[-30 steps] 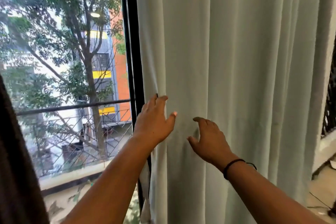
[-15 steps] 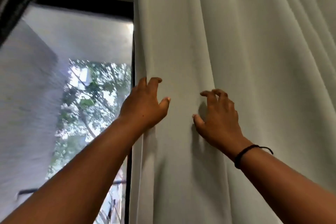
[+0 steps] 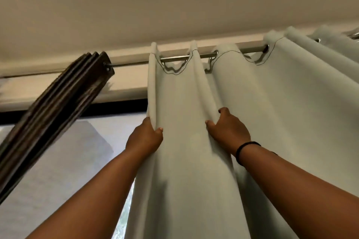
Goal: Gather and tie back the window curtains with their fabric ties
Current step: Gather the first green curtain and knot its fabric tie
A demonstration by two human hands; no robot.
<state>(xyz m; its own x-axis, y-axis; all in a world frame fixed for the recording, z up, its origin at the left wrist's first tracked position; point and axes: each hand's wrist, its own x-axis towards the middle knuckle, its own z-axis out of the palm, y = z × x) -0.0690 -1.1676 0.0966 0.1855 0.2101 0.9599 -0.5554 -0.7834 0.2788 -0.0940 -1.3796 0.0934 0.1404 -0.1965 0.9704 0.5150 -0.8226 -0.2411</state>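
Note:
A pale grey-green curtain (image 3: 281, 112) hangs by metal eyelets from a steel rod (image 3: 250, 51) near the ceiling. My left hand (image 3: 144, 137) is raised high and grips the curtain's left edge, thumb in front and fingers behind the fabric. My right hand (image 3: 227, 130), with a black band on the wrist, pinches the neighbouring fold a short way to the right. Both arms reach upward. No fabric tie is in view.
A dark brown curtain (image 3: 54, 106) is bunched at the left end of the rod. A pale roller blind (image 3: 64, 161) covers the upper window behind it. A slice of greenery (image 3: 126, 213) shows between the blind and the pale curtain. The ceiling is close above.
My view has tilted up from the window to the rod. Both hands climbed the curtain and went from resting on the fabric to gripping its folds.

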